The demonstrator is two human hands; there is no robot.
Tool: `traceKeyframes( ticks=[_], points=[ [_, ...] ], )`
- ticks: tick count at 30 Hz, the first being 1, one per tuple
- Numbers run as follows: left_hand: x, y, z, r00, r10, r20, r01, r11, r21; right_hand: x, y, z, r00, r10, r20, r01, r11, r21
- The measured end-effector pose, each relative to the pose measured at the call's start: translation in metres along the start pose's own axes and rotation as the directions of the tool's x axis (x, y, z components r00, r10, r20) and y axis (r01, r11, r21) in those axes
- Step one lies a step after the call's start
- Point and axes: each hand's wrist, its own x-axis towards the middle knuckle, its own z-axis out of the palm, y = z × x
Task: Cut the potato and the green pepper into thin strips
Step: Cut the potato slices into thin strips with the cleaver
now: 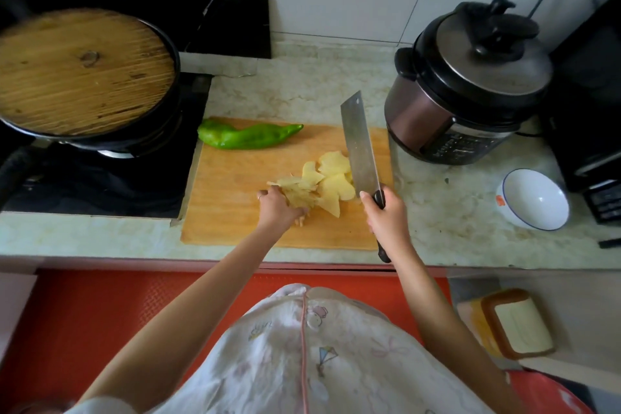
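Pale yellow potato slices [331,175] lie fanned out on the wooden cutting board [235,198], with a small heap of cut potato strips [299,197] at their left. My left hand [277,208] rests on that heap, fingers curled over the strips. My right hand [383,212] grips the dark handle of a cleaver [359,144], whose broad blade stands on edge just right of the slices, pointing away from me. A whole green pepper [247,136] lies at the board's far left corner, apart from both hands.
A black pan with a wooden lid [84,70] sits on the stove to the left. An electric pressure cooker [467,84] stands behind the board's right end. A white bowl [534,198] rests on the counter at right, near a dark appliance [591,104].
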Motion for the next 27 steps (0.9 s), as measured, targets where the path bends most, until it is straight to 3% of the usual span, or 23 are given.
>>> traceKeyframes(
  ticks=[7,9,11,13,15,16,19,23,27],
  points=[
    [0.003,0.026,0.020,0.997,0.075,-0.035,-0.073,0.996,0.052,0.002,0.017,-0.037,0.994,-0.002,-0.108,-0.003,0.999,-0.042],
    [0.004,0.031,0.019,0.997,0.080,0.014,-0.081,0.972,0.222,0.001,0.023,-0.044,0.991,-0.009,-0.130,0.002,0.998,-0.057],
    [0.003,0.042,0.013,0.993,0.119,0.010,-0.105,0.835,0.540,0.000,0.028,-0.050,0.990,-0.008,-0.143,-0.001,0.998,-0.063],
    [0.003,0.061,0.011,0.963,0.265,-0.046,-0.152,0.675,0.722,0.001,0.033,-0.056,0.989,-0.001,-0.146,-0.010,0.997,-0.073],
    [0.007,0.084,0.016,0.905,0.426,0.009,-0.296,0.614,0.732,0.000,0.035,-0.060,0.989,0.020,-0.149,-0.031,0.997,-0.070],
    [0.011,0.097,0.025,0.870,0.478,0.116,-0.407,0.567,0.716,0.000,0.038,-0.063,0.987,0.032,-0.156,-0.042,0.997,-0.062],
    [0.025,0.123,0.054,0.766,0.455,0.454,-0.612,0.298,0.733,-0.004,0.041,-0.066,0.986,0.046,-0.159,-0.052,0.998,-0.038],
    [0.044,0.139,0.085,0.790,0.295,0.538,-0.601,0.192,0.776,-0.009,0.050,-0.076,0.981,0.097,-0.167,-0.096,0.995,0.019],
    [0.049,0.141,0.097,0.746,0.396,0.535,-0.547,-0.094,0.832,-0.005,0.054,-0.081,0.968,0.148,-0.200,-0.141,0.989,0.050]
  ],
)
